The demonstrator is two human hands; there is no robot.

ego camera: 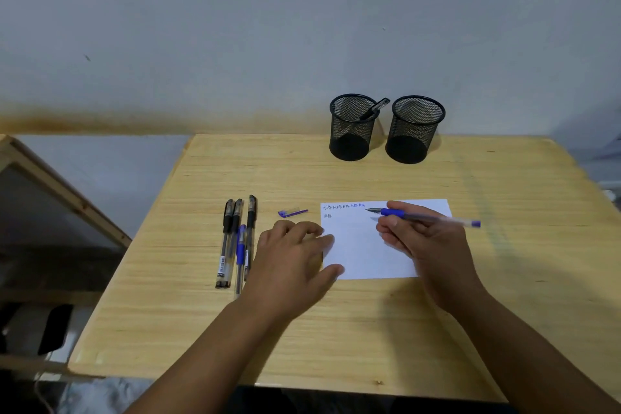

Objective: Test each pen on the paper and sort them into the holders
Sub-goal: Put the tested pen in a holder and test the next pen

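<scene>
A white paper (366,252) lies on the wooden table (336,329), with small handwriting along its top left. My right hand (426,242) grips an uncapped blue pen (433,218), its tip just above the paper's top edge. The pen's blue cap (292,212) lies on the table left of the paper. My left hand (292,255) rests with spread fingers on the paper's left edge. Several capped pens (235,242), black and blue, lie in a row left of that hand. Two black mesh holders stand at the back: the left holder (353,128) contains one black pen, the right holder (415,129) looks empty.
A grey wall stands right behind the table. A wooden frame (64,191) leans at the left, beside the table's left edge. Dark objects sit on the floor at the lower left.
</scene>
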